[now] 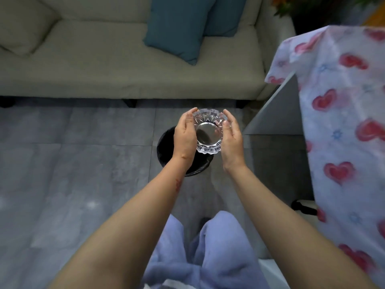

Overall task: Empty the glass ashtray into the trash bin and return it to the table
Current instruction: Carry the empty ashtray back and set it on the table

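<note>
Both hands cradle the cut-glass ashtray (209, 132), scalloped rim and smooth round bowl, above the black trash bin (164, 147): left hand (185, 138) and right hand (233, 140) each grip a side. Heart-print cloth covers the table (341, 113) just right; a beige sofa (125, 69) with teal cushions (179, 28) lies beyond.

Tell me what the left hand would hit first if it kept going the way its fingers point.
Probably the beige fabric sofa: the left hand, cupping the clear glass ashtray, points forward that way. Depth is unclear.
</note>
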The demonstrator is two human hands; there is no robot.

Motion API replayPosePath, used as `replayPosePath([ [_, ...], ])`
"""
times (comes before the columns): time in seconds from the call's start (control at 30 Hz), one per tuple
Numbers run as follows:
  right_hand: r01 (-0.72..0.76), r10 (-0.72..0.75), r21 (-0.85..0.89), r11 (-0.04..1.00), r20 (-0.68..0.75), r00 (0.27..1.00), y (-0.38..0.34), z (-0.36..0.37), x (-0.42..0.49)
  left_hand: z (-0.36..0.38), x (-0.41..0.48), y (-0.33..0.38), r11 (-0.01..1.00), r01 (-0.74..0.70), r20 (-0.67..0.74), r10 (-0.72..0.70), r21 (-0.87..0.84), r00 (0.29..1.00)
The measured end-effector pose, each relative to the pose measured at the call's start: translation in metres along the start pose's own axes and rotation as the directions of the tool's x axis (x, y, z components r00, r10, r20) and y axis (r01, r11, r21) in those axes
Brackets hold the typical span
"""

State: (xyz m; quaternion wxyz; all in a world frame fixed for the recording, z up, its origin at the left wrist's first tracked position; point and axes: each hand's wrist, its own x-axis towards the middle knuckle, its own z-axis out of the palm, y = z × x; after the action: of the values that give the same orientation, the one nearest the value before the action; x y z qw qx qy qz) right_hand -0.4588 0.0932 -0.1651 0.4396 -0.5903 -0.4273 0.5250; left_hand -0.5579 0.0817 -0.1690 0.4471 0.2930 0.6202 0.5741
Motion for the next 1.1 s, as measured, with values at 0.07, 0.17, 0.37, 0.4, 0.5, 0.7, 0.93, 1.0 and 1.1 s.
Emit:
replayPosePath([
  [0.07, -0.002, 0.002, -0.003, 1.0, -0.026, 1.0, -0.037, -0.012, -0.015, 0.008, -0.015, 0.039, 1.0, -0.004, 0.037, 0.004, 0.008, 0.999],
  [0.17, 0.003, -0.002, 0.014, 1.0, -0.074, 0.997, -0.085, -0.03, -0.035, 0.021, -0.038, 0.091, 0.999, -0.02, 0.077, 0.018, 0.026, 0.997],
  [0.37, 0.043, -0.039, 0.014, 0.999, -0.199, 0.979, -0.149, -0.07, -0.072, 0.05, -0.073, 0.151, 0.999, -0.038, 0.206, 0.035, 0.008, 0.978],
  [0.4, 0.049, -0.043, 0.026, 0.998, -0.215, 0.976, -0.156, -0.077, -0.078, 0.055, -0.08, 0.157, 0.999, -0.044, 0.224, 0.042, 0.005, 0.974],
  [0.5, 0.071, -0.057, 0.037, 0.997, -0.294, 0.954, -0.171, -0.1, -0.099, 0.073, -0.102, 0.171, 0.996, -0.081, 0.271, 0.07, 0.029, 0.96],
  [0.7, 0.086, -0.057, 0.039, 0.996, -0.474, 0.879, -0.176, -0.15, -0.141, 0.108, -0.152, 0.176, 0.995, -0.049, 0.4, 0.009, 0.09, 0.916],
  [0.93, 0.087, 0.022, 0.128, 0.988, -0.673, 0.739, -0.164, -0.214, -0.189, 0.157, -0.214, 0.173, 0.988, -0.069, 0.624, -0.034, 0.139, 0.781],
  [1.0, 0.101, 0.048, 0.157, 0.982, -0.735, 0.677, -0.16, -0.237, -0.202, 0.175, -0.236, 0.168, 0.981, -0.113, 0.674, -0.024, 0.157, 0.738],
  [1.1, 0.119, 0.096, 0.207, 0.971, -0.794, 0.6, -0.156, -0.274, -0.224, 0.205, -0.27, 0.162, 0.973, -0.149, 0.744, -0.032, 0.175, 0.667],
])
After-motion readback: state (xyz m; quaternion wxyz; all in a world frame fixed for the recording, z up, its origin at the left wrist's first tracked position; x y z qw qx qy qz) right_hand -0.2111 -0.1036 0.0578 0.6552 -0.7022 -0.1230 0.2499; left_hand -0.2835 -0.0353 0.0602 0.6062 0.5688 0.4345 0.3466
